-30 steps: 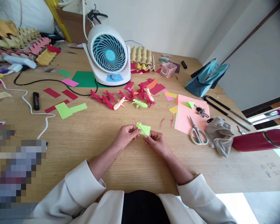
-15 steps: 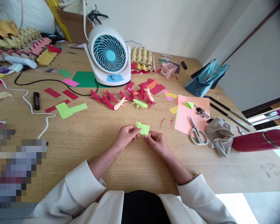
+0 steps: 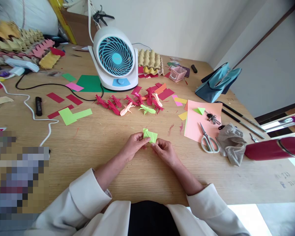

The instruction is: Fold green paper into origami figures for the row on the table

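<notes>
Between both hands, above the wooden table, is a small folded light-green paper (image 3: 150, 135) with crease lines on it. My left hand (image 3: 135, 144) pinches its left lower side, thumb on top. At the lower right edge, my right hand (image 3: 164, 151) grips it between thumb and fingers. The fingers behind the paper are partly hidden. Beyond the hands lies a row of folded paper figures: several red ones (image 3: 113, 106), a pale peach one (image 3: 127, 109) and a light-green one (image 3: 147, 109).
A white fan (image 3: 115, 59) stands at the back. Scissors (image 3: 208, 141), keys (image 3: 213, 118) and a small green folded piece (image 3: 200, 110) lie on peach paper sheets (image 3: 193, 126) at right, near a red bottle (image 3: 272, 148). A marker (image 3: 38, 106) and green paper scraps (image 3: 68, 116) are at left.
My left thumb has slid slightly right and down along the green paper. The paper has shifted a touch. My right hand stays nearly in place.
</notes>
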`<action>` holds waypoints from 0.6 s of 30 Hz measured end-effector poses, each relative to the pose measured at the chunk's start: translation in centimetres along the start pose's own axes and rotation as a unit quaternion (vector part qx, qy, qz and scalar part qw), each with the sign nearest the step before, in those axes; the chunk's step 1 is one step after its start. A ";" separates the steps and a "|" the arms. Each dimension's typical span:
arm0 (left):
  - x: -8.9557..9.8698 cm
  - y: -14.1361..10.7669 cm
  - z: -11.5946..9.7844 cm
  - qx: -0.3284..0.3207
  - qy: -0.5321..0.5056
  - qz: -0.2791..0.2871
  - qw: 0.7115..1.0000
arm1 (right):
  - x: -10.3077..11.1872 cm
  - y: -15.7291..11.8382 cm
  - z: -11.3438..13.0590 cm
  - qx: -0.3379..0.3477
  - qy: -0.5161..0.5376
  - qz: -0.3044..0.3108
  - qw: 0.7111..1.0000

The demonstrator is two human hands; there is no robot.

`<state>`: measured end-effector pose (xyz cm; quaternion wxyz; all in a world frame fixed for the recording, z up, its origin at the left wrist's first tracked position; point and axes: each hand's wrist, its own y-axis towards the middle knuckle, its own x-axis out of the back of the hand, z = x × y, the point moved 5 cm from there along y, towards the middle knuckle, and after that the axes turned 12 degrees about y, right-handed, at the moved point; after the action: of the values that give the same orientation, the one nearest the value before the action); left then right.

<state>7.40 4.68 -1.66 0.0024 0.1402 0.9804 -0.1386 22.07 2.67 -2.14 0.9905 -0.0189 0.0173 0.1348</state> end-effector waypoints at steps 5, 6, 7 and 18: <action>-0.6 -0.3 0.1 0.001 -0.020 0.021 1.000 | -0.4 -0.2 0.3 0.012 -0.034 0.023 0.999; -0.6 -0.3 0.1 -0.004 -0.019 0.024 1.000 | -0.5 -0.3 0.4 0.015 -0.037 0.030 0.999; -0.6 -0.3 0.0 -0.010 -0.017 0.023 1.000 | -0.5 -0.3 0.5 0.016 -0.033 0.036 0.999; -0.5 -0.4 -0.2 0.032 -0.001 0.052 0.998 | 0.7 0.0 1.1 0.118 0.035 -0.034 0.992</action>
<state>7.78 4.27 -1.36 0.0058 0.1914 0.9668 -0.1692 22.78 2.89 -1.10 0.9886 0.0929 0.0675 0.0974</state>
